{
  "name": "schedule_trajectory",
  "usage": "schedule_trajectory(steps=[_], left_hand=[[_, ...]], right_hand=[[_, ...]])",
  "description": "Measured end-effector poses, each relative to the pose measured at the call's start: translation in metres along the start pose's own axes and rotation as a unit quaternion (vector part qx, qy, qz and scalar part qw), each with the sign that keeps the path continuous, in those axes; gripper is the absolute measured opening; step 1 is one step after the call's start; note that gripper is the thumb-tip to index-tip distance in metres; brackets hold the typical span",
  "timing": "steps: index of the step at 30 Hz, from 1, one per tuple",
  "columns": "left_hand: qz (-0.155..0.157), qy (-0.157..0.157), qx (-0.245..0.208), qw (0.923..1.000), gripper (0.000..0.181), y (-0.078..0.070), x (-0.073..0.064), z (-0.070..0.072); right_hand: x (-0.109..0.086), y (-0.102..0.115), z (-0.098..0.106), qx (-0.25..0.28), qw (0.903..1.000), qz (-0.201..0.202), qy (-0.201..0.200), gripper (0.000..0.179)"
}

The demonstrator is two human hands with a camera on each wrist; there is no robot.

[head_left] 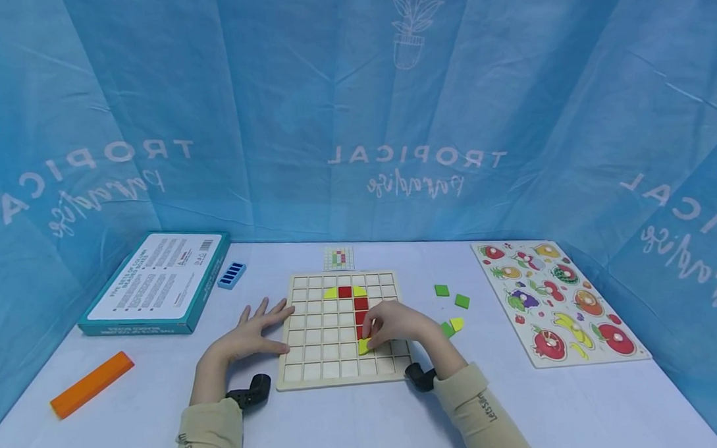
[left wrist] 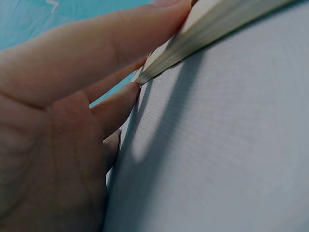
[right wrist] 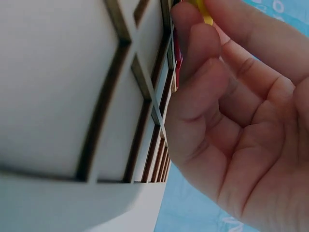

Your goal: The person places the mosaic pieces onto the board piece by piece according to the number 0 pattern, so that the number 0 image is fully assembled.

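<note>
A wooden grid board (head_left: 314,319) lies flat in the middle of the table. My left hand (head_left: 251,334) is spread, thumb and fingertips at the board's left edge. With thumb and fingers my right hand (head_left: 399,320) pinches a yellow tile (right wrist: 204,11) low in the grid, just under a column of red tiles (head_left: 361,304). That hand partly covers the column and nearby cells. Higher up, a red tile (head_left: 345,292) sits between two rounded yellow tiles, the left yellow tile (head_left: 331,293) and the right yellow tile (head_left: 359,291).
Green tiles (head_left: 442,290) and a yellow piece (head_left: 457,324) lie right of the board. A pattern card (head_left: 338,258) is behind it. Leftward are a teal box (head_left: 159,277), a small blue case (head_left: 232,275) and an orange bar (head_left: 92,385). A fruit puzzle board (head_left: 557,303) lies far right.
</note>
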State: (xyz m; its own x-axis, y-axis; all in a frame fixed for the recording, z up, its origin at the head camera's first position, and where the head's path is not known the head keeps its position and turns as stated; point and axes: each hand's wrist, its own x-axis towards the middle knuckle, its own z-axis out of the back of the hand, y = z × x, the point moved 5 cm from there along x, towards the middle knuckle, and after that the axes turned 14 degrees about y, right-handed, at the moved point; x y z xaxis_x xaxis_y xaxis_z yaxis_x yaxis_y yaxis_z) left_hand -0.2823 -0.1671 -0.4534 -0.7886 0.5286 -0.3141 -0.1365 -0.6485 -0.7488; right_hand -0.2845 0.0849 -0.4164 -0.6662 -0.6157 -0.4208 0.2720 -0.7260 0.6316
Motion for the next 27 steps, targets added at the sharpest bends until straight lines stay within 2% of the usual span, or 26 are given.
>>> schedule_trajectory(steps=[8, 17, 21, 27], left_hand=[[-0.001, 0.0, -0.003, 1.0, 0.091, 0.0006, -0.0005, 0.0001], [0.002, 0.004, -0.011, 0.9999, 0.092, -0.0017, -0.0015, 0.0], [0.002, 0.004, -0.01, 0.9999, 0.092, -0.0015, -0.0011, -0.0005], [0.007, 0.002, -0.014, 0.9999, 0.092, 0.0009, 0.0, -0.0004]], right_hand=[[0.0011, 0.0018, -0.0007, -0.018, 0.9997, -0.013, -0.002, 0.013], [0.0036, 0.0043, -0.0043, -0.043, 0.999, -0.01, 0.004, 0.014], [0.0035, 0.0052, -0.0042, -0.043, 0.999, -0.014, 0.004, 0.014], [-0.0012, -0.0004, 0.0015, -0.016, 0.9999, 0.005, -0.003, 0.012]])
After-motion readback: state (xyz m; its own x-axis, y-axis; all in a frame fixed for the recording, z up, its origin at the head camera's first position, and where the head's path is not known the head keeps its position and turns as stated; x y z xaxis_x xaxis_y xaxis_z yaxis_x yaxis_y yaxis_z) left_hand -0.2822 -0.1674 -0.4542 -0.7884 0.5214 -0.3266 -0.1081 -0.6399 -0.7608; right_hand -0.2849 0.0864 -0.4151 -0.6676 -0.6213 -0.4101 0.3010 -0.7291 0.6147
